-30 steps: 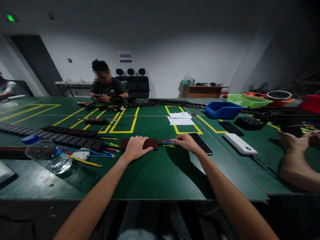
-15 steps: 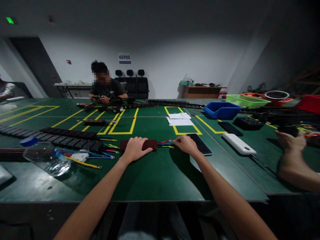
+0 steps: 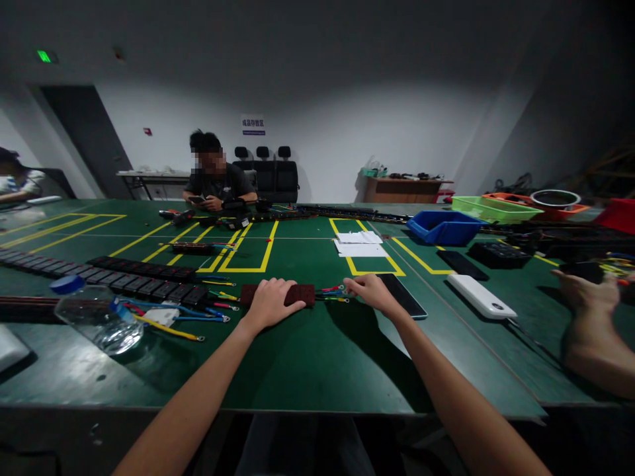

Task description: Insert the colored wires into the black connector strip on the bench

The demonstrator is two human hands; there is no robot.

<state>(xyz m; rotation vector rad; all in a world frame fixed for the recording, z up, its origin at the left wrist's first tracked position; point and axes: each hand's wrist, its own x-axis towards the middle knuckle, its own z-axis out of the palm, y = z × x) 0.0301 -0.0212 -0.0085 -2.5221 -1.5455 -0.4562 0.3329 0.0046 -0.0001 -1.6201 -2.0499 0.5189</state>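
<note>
My left hand (image 3: 272, 303) lies over a short dark red cable chain (image 3: 303, 295), its fingers curled across the top and far side. Colored cables (image 3: 330, 293) with metal ring ends come out of the chain's right end. At those cable ends my right hand (image 3: 370, 292) is closed in a pinch, its fingertips against a ring end that they partly hide. A dark tablet (image 3: 404, 295) lies just beyond the right wrist. Left of the red chain are more cables with ring ends (image 3: 218, 314), some coming from a long black cable chain (image 3: 143, 285).
A water bottle (image 3: 102, 317) leans at the left. On the right lie a white power bank (image 3: 480, 296), a black phone (image 3: 462, 264) and a blue bin (image 3: 444, 228). White papers (image 3: 361, 244) are ahead. Another person's hand (image 3: 590, 291) is at far right; a person (image 3: 215, 175) sits opposite.
The view has tilted up slightly, so the scene sits a little lower and further right. Both hands keep nearly the same places; the right fingertips are now closer to the ring ends.
</note>
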